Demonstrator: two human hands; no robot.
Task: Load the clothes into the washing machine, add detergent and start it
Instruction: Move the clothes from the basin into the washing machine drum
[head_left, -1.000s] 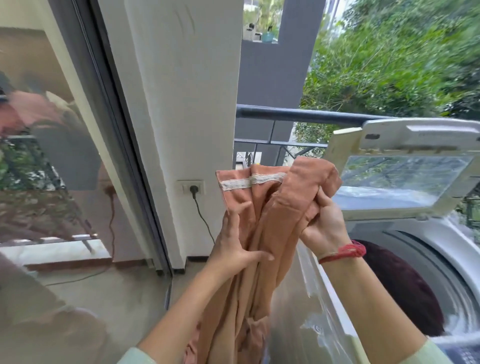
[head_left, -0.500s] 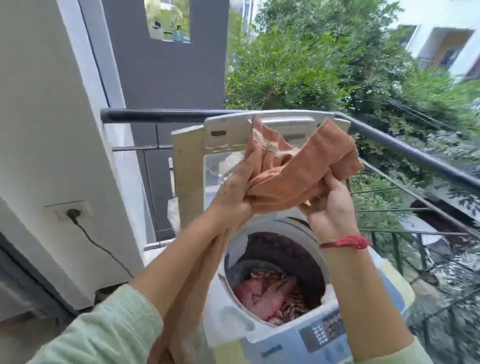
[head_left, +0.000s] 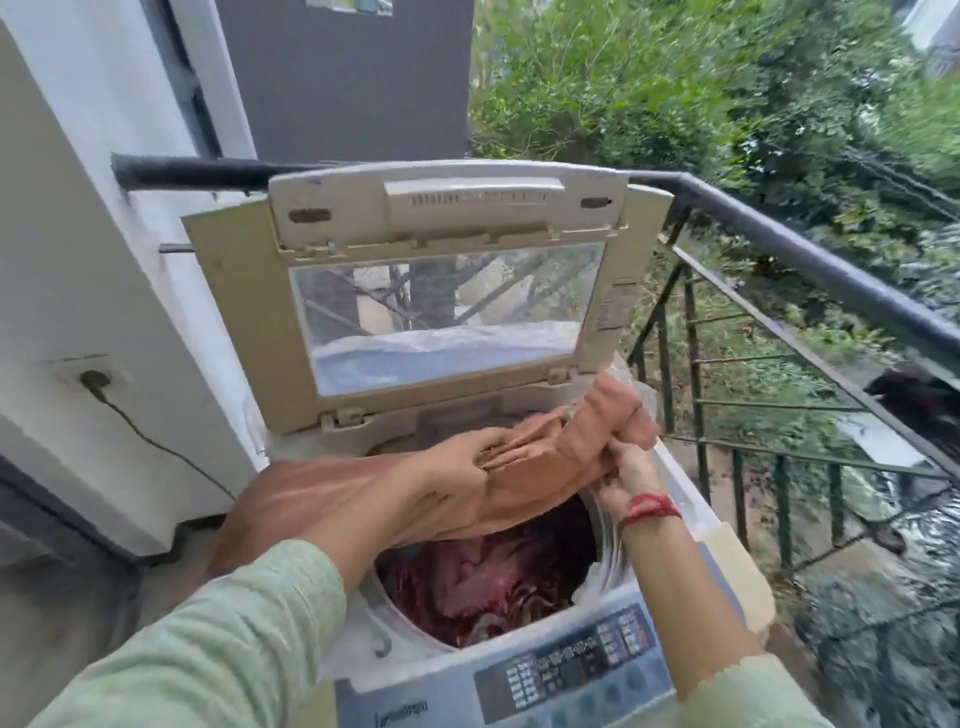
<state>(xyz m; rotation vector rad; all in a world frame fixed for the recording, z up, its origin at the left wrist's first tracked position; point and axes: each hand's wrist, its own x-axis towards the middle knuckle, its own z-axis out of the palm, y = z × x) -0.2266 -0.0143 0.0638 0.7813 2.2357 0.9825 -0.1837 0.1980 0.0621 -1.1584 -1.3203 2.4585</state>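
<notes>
A top-loading washing machine (head_left: 737, 566) stands in front of me with its lid (head_left: 244, 312) raised upright. An orange-brown garment (head_left: 561, 457) is bunched over the drum opening, and part of it trails down the machine's left side. My left hand (head_left: 457, 478) grips the garment from above, and my right hand (head_left: 631, 475) holds its right end near the drum rim. Dark red and pink clothes (head_left: 483, 582) lie inside the drum. The control panel (head_left: 576, 670) runs along the near edge.
A white wall with a socket and plugged-in cord (head_left: 96, 382) is on the left. A dark metal balcony railing (head_left: 810, 270) runs behind and to the right of the machine, with green trees beyond it.
Both hands have lowered the orange-brown garment from in front of the lid down to the drum opening. The view has tilted down over the machine.
</notes>
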